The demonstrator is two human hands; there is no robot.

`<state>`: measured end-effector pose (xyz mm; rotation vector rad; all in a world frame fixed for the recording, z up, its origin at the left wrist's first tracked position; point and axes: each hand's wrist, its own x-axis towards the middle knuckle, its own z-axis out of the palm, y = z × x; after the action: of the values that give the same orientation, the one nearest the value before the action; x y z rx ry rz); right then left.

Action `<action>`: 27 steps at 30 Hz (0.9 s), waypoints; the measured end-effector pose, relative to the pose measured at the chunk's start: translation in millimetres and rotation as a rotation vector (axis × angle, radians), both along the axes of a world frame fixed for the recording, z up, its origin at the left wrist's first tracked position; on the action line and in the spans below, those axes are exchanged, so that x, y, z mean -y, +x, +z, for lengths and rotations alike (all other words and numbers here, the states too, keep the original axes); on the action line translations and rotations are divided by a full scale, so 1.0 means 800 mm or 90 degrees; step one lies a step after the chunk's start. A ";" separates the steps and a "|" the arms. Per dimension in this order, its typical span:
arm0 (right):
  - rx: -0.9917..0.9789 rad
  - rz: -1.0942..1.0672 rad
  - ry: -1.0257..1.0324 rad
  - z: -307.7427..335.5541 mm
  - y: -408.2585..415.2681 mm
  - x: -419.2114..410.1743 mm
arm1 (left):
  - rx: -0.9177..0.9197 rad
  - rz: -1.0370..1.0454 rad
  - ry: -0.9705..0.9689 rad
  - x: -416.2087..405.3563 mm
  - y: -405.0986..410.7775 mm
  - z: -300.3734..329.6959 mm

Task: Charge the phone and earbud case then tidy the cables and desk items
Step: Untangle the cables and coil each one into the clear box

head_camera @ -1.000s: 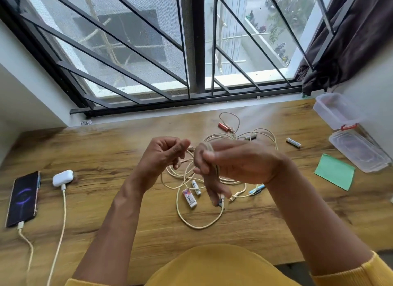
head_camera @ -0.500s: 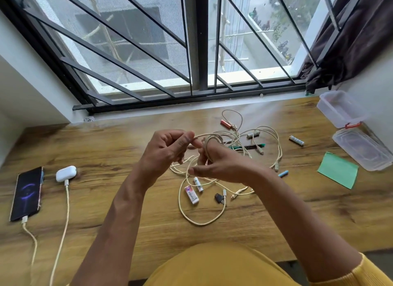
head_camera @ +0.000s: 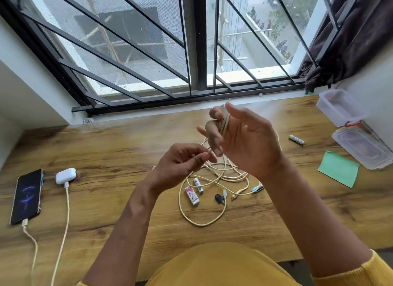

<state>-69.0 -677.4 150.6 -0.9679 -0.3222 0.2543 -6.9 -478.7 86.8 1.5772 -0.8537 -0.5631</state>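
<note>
A cream cable (head_camera: 212,200) lies in a loose tangle on the wooden desk (head_camera: 106,149). My right hand (head_camera: 244,141) is raised above it, palm toward me, with turns of the cable wound round its fingers. My left hand (head_camera: 180,162) pinches a strand of the same cable just below those fingers. At the far left the phone (head_camera: 27,196) lies with its screen lit and a cable plugged in. Beside it the white earbud case (head_camera: 65,175) also has a cable plugged in.
An eraser (head_camera: 191,195), a battery (head_camera: 198,185), a small black item (head_camera: 219,198) and a blue-tipped pen (head_camera: 257,188) lie by the tangle. Another battery (head_camera: 296,139), a green sticky pad (head_camera: 338,168), a clear box (head_camera: 340,107) and its lid (head_camera: 363,147) are at right.
My right hand has risen and turned palm toward me, taking cable round its fingers. My left hand has dropped slightly, still pinching the strand. The camera view has shifted.
</note>
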 end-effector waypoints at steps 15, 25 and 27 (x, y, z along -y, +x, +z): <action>-0.048 0.367 -0.693 -0.022 -0.015 -0.025 | 0.272 0.162 0.165 -0.030 0.037 0.035; -0.040 -0.053 -0.655 -0.049 0.010 -0.026 | 0.094 0.098 0.055 -0.021 0.020 0.031; -0.013 -0.060 -0.514 -0.046 0.011 -0.022 | 0.059 0.083 0.032 -0.019 0.014 0.025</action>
<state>-60.4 -659.5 114.1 -1.7703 -0.1465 0.3137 4.4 -463.5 107.0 1.7024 -0.8036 -0.4245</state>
